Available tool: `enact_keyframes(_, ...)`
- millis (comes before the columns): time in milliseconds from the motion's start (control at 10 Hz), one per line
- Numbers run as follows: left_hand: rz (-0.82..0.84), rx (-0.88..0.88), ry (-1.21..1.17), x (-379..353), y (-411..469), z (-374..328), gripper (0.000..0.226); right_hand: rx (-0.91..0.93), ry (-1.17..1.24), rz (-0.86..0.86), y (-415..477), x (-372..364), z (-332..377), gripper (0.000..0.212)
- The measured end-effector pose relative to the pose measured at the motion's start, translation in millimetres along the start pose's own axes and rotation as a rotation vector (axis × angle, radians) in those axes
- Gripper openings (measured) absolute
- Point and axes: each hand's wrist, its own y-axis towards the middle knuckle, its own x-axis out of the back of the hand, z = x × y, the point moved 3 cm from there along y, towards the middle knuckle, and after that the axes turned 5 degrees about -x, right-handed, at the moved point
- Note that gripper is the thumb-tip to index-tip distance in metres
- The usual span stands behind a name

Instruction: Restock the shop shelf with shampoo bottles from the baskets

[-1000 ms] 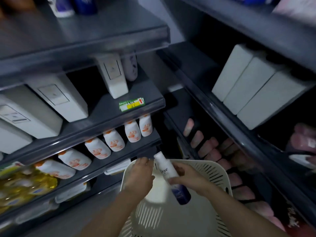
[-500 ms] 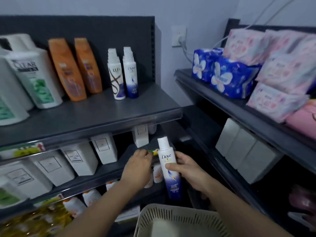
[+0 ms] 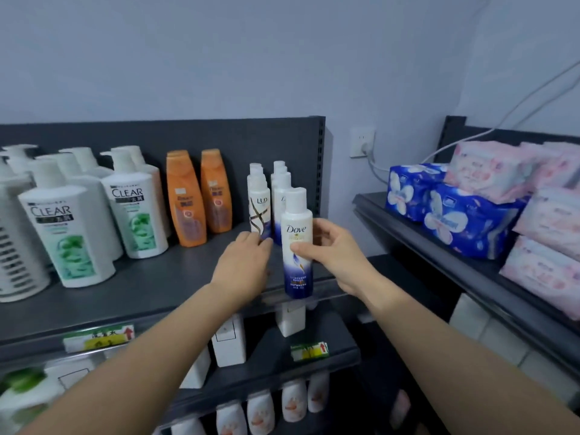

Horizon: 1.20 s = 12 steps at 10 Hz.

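Note:
My right hand (image 3: 326, 252) grips a white and blue Dove shampoo bottle (image 3: 296, 246) upright, its base at the front edge of the dark top shelf (image 3: 150, 284). Behind it stand a row of matching Dove bottles (image 3: 280, 186) and a row of Lux bottles (image 3: 259, 199). My left hand (image 3: 244, 265) reaches over the shelf and its fingertips touch the foot of the front Lux bottle. The basket is out of view.
Orange bottles (image 3: 201, 196) and large Clear pump bottles (image 3: 131, 199) fill the shelf's left. White boxes (image 3: 229, 340) sit on the shelf below. Blue and pink tissue packs (image 3: 470, 208) lie on the right-hand shelf. A wall socket (image 3: 362, 142) holds a cable.
My view rose from the basket to the top shelf. The right hand lifted the Dove bottle out of the basket up to shelf height. The left hand moved up to the Lux bottle.

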Motion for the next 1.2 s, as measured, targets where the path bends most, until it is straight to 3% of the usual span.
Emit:
enact_keyframes(600, 0.103, 0.13, 0.018, -18, 30, 71, 0.053, -0.021, -0.184, -0.063, 115, -40, -30, 0.041)
enact_keyframes(1200, 0.114, 0.117, 0.004, -19, 27, 70, 0.054, -0.029, -0.348, -0.141, 113, -47, -37, 0.052)
